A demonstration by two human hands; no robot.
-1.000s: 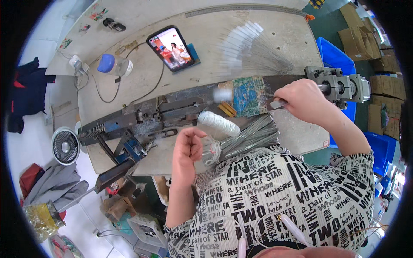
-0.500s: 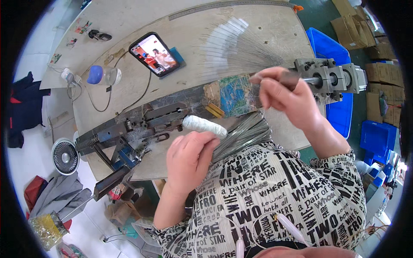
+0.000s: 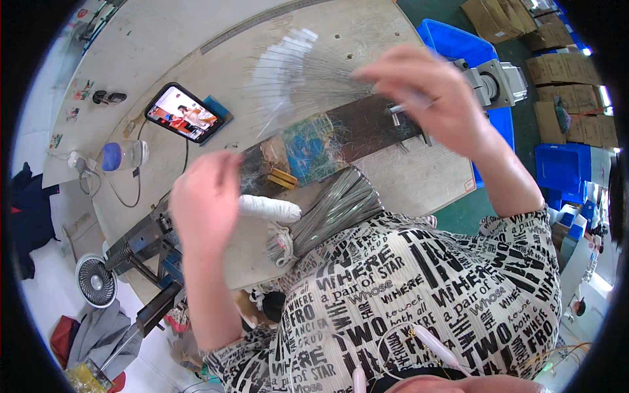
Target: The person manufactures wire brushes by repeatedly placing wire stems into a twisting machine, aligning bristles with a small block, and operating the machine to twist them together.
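My left hand [image 3: 206, 203], smeared by motion, is over the clamp mechanism [image 3: 141, 239] and covers part of it. Its thumb and fingers come together; anything between them is too small to make out. A white wrapped handle [image 3: 272, 208] sticks out beside this hand. Across the bench, my right hand [image 3: 429, 98] is blurred too, fingers stretched toward the gathered end of fanned-out thin wires [image 3: 314, 69]. Under its palm shows a short metal shaft [image 3: 395, 114] from the motor unit [image 3: 501, 85]. A thick bundle of silvery wires [image 3: 337, 206] lies against my shirt.
A propped phone [image 3: 185, 112] shows a video. Left of it is a purple-lidded jar [image 3: 121, 156]. A yellow block [image 3: 282, 178] sits on the bar by a blue patch [image 3: 308, 150]. A ruler [image 3: 255, 27] lines the far edge. Blue bin [image 3: 452, 40] stands at right.
My left hand has moved left, off the wrapped handle's end to above the clamp. My right hand has gone up and away from me, its fingers straightening. The whole view has shifted.
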